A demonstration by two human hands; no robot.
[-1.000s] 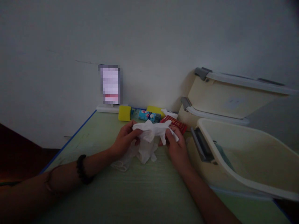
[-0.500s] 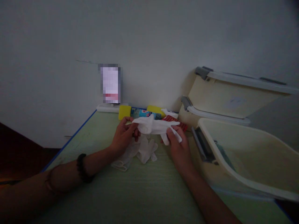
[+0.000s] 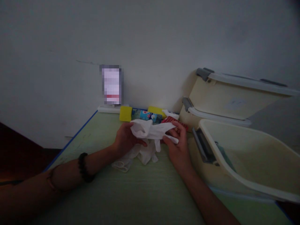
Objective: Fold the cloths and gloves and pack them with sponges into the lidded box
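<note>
My right hand [image 3: 177, 150] grasps a white glove [image 3: 156, 131] above the tabletop [image 3: 131, 193]; my left hand [image 3: 124, 139] meets its cuff [image 3: 144, 128], grip unclear. Second glove [image 3: 144, 153] lies crumpled below. Risk: thin material tearing, if I tug unevenly

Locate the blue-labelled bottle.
In the head view, the bottle lies mid-picture at the back of the green table, between the leftmost yellow block and red packet, beyond the held white glove.

White glove [image 3: 156, 131] between left fingers [image 3: 141, 142] and right fingers [image 3: 169, 141], above a second glove [image 3: 145, 154].
</note>
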